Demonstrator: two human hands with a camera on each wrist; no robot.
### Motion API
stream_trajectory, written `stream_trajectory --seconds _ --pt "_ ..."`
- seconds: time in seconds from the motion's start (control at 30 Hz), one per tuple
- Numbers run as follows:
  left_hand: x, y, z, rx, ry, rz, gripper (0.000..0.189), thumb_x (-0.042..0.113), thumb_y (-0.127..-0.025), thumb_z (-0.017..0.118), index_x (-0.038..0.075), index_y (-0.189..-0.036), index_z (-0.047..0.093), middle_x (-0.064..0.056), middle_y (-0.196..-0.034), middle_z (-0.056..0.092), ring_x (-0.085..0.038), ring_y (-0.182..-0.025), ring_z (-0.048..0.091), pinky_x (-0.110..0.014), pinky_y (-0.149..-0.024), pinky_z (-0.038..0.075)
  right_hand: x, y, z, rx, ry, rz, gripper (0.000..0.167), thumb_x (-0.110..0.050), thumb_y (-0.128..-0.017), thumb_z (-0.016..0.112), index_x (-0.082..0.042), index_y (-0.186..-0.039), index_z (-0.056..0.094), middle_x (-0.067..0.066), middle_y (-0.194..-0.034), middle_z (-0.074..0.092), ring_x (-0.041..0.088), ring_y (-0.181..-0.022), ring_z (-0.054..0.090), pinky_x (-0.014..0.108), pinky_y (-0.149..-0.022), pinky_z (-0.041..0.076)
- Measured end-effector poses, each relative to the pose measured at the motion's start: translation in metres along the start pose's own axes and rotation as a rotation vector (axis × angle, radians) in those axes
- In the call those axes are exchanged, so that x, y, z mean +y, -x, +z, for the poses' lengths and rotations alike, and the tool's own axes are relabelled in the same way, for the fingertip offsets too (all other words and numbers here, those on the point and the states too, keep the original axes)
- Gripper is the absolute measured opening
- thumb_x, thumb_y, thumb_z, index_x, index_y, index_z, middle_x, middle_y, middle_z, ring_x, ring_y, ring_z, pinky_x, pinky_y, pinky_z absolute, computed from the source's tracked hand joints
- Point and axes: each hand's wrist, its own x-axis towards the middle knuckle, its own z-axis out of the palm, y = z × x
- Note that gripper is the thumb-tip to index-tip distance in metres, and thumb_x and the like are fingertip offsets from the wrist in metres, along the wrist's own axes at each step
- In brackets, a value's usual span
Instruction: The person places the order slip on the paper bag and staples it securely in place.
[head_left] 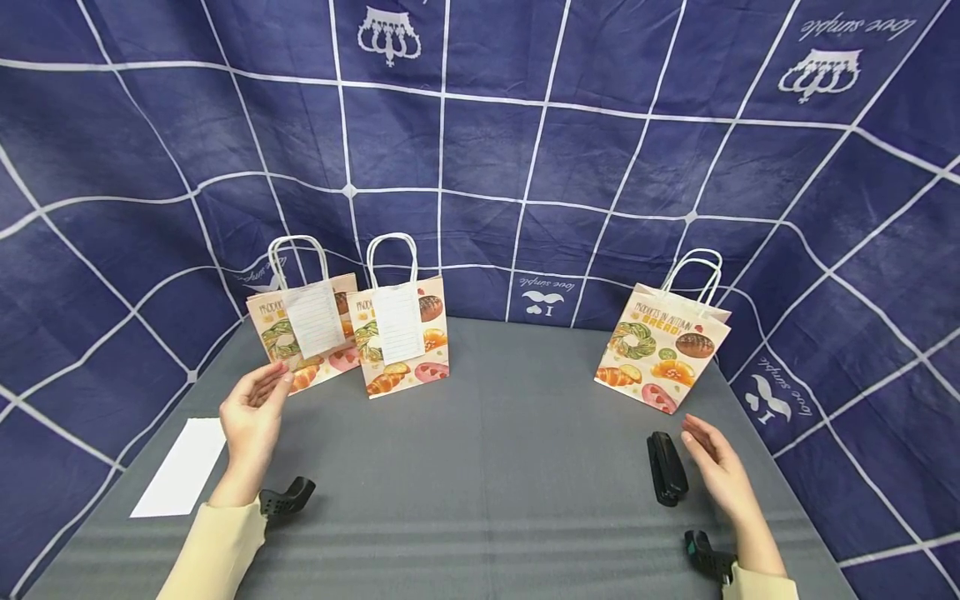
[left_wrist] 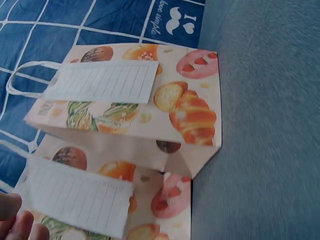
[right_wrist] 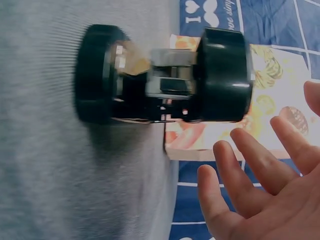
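Note:
My left hand point(head_left: 252, 417) is raised in front of the leftmost paper bag point(head_left: 262, 317), fingers loosely bent and holding nothing. In the left wrist view its fingertips point(left_wrist: 20, 225) overlap the lined paper slip point(left_wrist: 80, 195) on that bag. A second bag point(head_left: 432, 342), printed with bread pictures, stands beside it, with another lined slip point(head_left: 400, 325) on its front. My right hand point(head_left: 720, 467) is just right of a black stapler point(head_left: 667, 468) lying on the table. Its fingers point(right_wrist: 262, 165) are spread and relaxed, with nothing in them.
A third bread-print bag point(head_left: 660, 350) with white handles stands at the back right, without a slip on its front. A white sheet point(head_left: 182, 468) lies on the grey table point(head_left: 480, 467) at the left. Blue gridded cloth point(head_left: 495, 150) walls the back and sides.

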Motion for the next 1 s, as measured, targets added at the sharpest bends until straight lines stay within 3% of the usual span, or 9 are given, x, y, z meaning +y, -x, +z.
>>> stream_trajectory --seconds 0.13,0.37,0.47,0.63,0.73,0.87,1.0 --pt "-0.005 0.001 -0.013 0.037 -0.031 -0.002 0.024 -0.006 -0.083 0.065 -0.016 -0.104 0.061 0.013 -0.087 0.067 0.000 -0.082 0.063 -0.010 -0.073 0.046 -0.002 -0.006 -0.002 0.008 -0.016 0.001 0.046 -0.020 -0.100 0.046 0.011 -0.133 0.038 0.034 -0.127 0.046 -0.021 -0.099 0.038 0.002 -0.078 0.033" --pt "-0.032 0.003 -0.036 0.073 -0.065 -0.039 0.026 -0.001 -0.084 0.068 -0.008 -0.108 0.063 0.015 -0.092 0.066 0.001 -0.087 0.061 -0.010 -0.077 0.044 -0.011 -0.013 -0.006 -0.008 0.000 0.008 0.050 -0.024 -0.100 0.046 0.010 -0.135 0.036 0.034 -0.130 0.045 -0.020 -0.101 0.036 0.002 -0.080 0.032" --pt "-0.038 0.006 -0.043 0.086 -0.059 -0.034 0.025 0.000 -0.084 0.068 -0.005 -0.108 0.065 0.014 -0.093 0.067 0.001 -0.088 0.061 -0.010 -0.077 0.043 -0.010 -0.016 -0.007 -0.017 0.009 0.012 0.052 -0.026 -0.100 0.046 0.009 -0.136 0.035 0.034 -0.130 0.044 -0.014 -0.105 0.040 0.003 -0.080 0.033" --pt "-0.049 0.010 -0.057 0.099 -0.098 -0.019 0.025 0.005 -0.083 0.070 0.000 -0.107 0.067 0.014 -0.095 0.068 0.003 -0.089 0.060 -0.012 -0.081 0.040 0.013 -0.023 -0.007 -0.016 0.006 -0.006 0.051 -0.029 -0.099 0.048 0.000 -0.140 0.036 0.025 -0.133 0.047 -0.003 -0.114 0.045 0.007 -0.083 0.035" --pt "-0.070 0.010 -0.070 0.101 -0.163 -0.012 0.027 0.012 -0.083 0.072 0.005 -0.109 0.068 0.013 -0.098 0.069 0.005 -0.091 0.059 -0.012 -0.083 0.038 0.012 -0.026 -0.006 -0.020 -0.012 -0.020 0.052 -0.029 -0.099 0.047 0.000 -0.141 0.035 0.026 -0.133 0.046 -0.008 -0.112 0.043 0.006 -0.084 0.034" --pt "-0.107 0.006 -0.089 0.120 -0.231 -0.016 0.030 0.019 -0.082 0.074 0.012 -0.111 0.069 0.010 -0.103 0.069 0.004 -0.096 0.059 -0.012 -0.087 0.037 -0.012 -0.026 -0.007 -0.026 -0.026 -0.016 0.053 -0.025 -0.100 0.045 0.008 -0.138 0.031 0.034 -0.131 0.043 -0.016 -0.104 0.039 0.004 -0.081 0.032" --pt "-0.125 0.006 -0.101 0.143 -0.255 -0.033 0.032 0.021 -0.081 0.075 0.014 -0.112 0.069 0.009 -0.106 0.069 0.002 -0.099 0.059 -0.013 -0.089 0.037 -0.018 -0.031 -0.008 -0.016 -0.022 -0.018 0.048 -0.015 -0.100 0.047 0.011 -0.137 0.032 0.037 -0.129 0.043 -0.020 -0.099 0.036 0.002 -0.079 0.032"
